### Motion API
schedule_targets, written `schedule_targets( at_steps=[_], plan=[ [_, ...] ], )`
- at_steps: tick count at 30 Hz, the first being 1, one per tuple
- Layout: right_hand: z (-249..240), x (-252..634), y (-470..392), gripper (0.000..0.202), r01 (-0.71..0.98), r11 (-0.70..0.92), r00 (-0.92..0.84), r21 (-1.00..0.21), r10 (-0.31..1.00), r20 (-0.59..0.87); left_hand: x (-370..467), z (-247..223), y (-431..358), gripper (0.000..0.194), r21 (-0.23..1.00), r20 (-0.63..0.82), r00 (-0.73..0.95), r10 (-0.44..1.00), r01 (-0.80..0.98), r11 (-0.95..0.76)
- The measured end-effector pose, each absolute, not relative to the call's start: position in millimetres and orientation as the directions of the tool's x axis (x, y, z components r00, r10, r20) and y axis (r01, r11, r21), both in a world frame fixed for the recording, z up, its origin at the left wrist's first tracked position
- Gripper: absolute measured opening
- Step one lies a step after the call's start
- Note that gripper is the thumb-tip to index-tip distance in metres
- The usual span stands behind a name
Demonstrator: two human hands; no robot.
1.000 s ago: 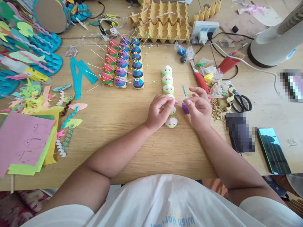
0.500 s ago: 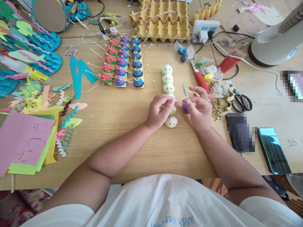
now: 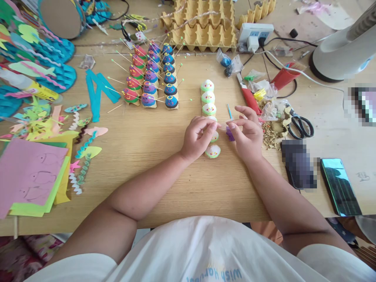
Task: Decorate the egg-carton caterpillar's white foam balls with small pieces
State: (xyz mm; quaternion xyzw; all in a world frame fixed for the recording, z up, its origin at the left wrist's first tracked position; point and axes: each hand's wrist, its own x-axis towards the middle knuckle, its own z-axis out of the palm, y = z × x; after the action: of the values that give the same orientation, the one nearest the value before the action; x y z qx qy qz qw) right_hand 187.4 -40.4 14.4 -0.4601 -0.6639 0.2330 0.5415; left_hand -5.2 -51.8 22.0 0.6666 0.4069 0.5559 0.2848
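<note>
My left hand (image 3: 199,137) is closed in a pinch over the row of white-and-green domed pieces (image 3: 208,97), hiding part of that row. What its fingertips hold is too small to name. Facing it, my right hand (image 3: 247,135) pinches thumb against index finger, other fingers curled loosely; anything between them is too small to make out. Just left of the right thumb lies a purple lump (image 3: 230,134). A thin blue stick (image 3: 229,111) rests above it. The nearest domed piece (image 3: 212,151) sits below my left fingertips, with small coloured dots on it.
Painted caterpillar-like rows (image 3: 151,77) with pins stand at upper left, egg trays (image 3: 202,25) behind. Paper cutouts and coloured sheets (image 3: 41,172) lie left. On the right are a red knife (image 3: 249,101), scissors (image 3: 300,126), two phones (image 3: 340,186), a power strip (image 3: 255,33) and wrappers.
</note>
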Motion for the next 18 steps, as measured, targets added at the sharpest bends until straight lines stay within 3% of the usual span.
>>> schedule_targets(
  at_steps=[5,13,18],
  plan=[
    [17.6,187.8,-43.5,0.043,0.356,0.477,0.0,-0.804,0.86,0.51,-5.0,22.1,-51.3,0.041,0.833,0.506,0.048,0.861,0.23,-0.503],
    [16.7,187.6,-40.6,0.024,0.403,0.49,-0.019,-0.773,0.849,0.528,-4.9,23.3,-51.4,0.042,0.844,0.494,0.042,0.869,0.218,-0.49],
    [19.2,186.8,-44.0,0.036,0.371,0.494,-0.029,-0.786,0.852,0.522,-4.8,23.6,-51.4,0.043,0.848,0.49,0.033,0.871,0.212,-0.485]
  ],
)
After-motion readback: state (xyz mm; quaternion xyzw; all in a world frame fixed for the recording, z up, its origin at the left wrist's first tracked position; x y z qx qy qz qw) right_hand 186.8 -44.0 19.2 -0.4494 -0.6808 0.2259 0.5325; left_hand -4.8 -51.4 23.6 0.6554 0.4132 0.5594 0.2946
